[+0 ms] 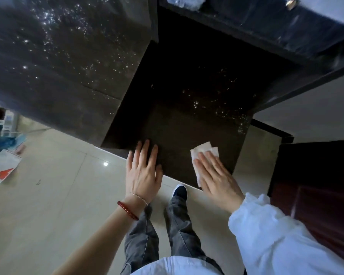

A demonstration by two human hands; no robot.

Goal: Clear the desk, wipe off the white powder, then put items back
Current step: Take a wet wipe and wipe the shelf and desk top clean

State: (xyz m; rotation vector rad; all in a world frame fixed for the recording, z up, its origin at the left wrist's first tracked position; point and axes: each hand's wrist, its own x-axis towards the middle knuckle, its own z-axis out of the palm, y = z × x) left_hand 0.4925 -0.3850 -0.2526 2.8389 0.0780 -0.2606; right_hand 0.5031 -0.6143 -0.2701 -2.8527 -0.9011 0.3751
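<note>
Here, your right hand (216, 175) presses flat, fingers straight, on one white tissue (202, 153) at the dark desk (187, 126) edge, lower center-right; your left hand (143, 167) rests spread beside it.

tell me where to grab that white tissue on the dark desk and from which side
Pinch the far corner of the white tissue, the folded part poking out beyond the right hand, coming from above on the far side. The rest lies flat under the straight fingers pressing it to the desk, so only that free corner offers an edge. The left hand rests flat beside it.
</note>
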